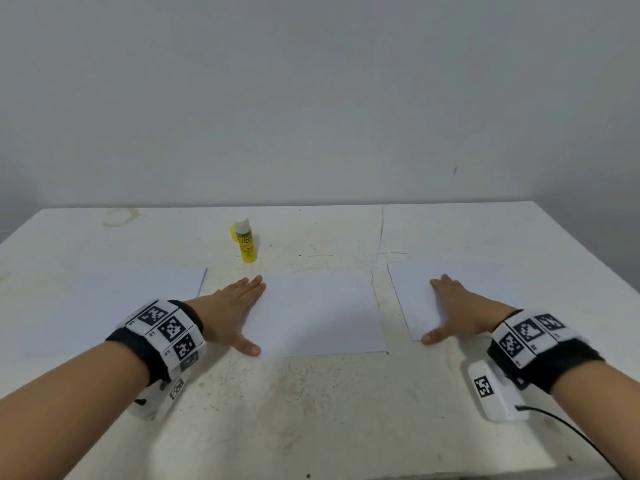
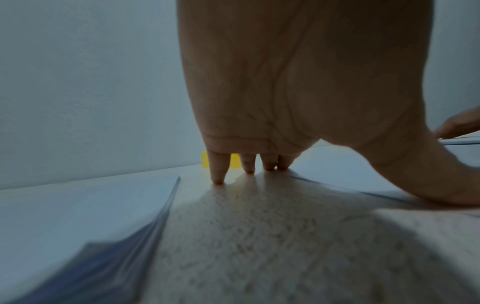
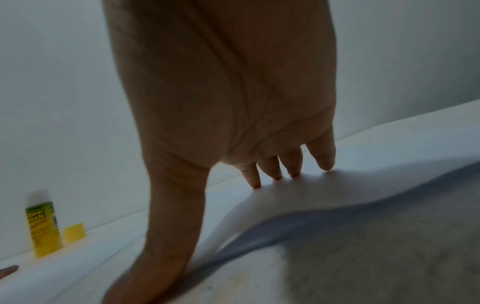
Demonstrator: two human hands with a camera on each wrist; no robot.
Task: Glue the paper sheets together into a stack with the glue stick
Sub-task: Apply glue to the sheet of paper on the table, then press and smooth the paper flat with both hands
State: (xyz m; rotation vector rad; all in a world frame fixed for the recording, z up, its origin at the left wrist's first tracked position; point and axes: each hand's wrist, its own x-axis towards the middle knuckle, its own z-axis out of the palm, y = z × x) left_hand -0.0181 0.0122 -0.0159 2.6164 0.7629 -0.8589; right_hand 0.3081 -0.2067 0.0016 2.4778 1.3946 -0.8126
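Note:
Three white paper sheets lie side by side on the white table point(image 1: 311, 410): a left sheet point(image 1: 114, 306), a middle sheet point(image 1: 318, 313) and a right sheet point(image 1: 491, 282). A yellow glue stick point(image 1: 245, 241) with a white tip stands upright behind them, its yellow cap point(image 1: 233, 233) beside it. My left hand point(image 1: 235, 310) lies flat with straight fingers at the left edge of the middle sheet. My right hand point(image 1: 453, 306) lies flat on the right sheet, thumb spread. The glue stick point(image 3: 43, 224) and cap point(image 3: 74, 232) also show in the right wrist view.
A grey wall rises behind the table. A brown ring stain point(image 1: 121, 216) marks the far left corner. A black cable point(image 1: 561, 427) runs from the right wrist camera point(image 1: 491, 393) across the near right of the table.

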